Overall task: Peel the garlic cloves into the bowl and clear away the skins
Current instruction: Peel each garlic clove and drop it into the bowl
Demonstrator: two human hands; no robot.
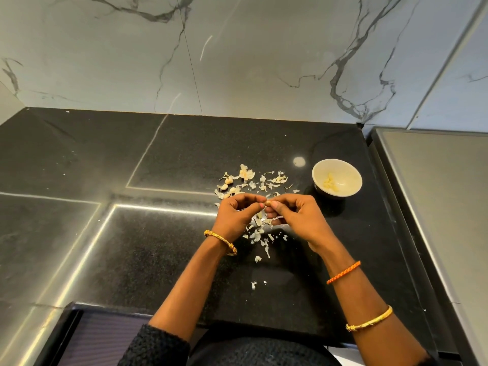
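Now both hands pinch small clove w/ papery skin.

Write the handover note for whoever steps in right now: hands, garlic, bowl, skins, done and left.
Left hand and right hand: both pinch one clove between the fingertips, mid-peel, above the counter.
Bowl: right of the hands, a few peeled cloves inside.
Unpeeled cloves: a few beyond the left hand, among skins.
Skins: scattered beyond, under and before the hands.
Done: some cloves peeled into the bowl.
Left: finish this clove, peel the rest, clear the skins.
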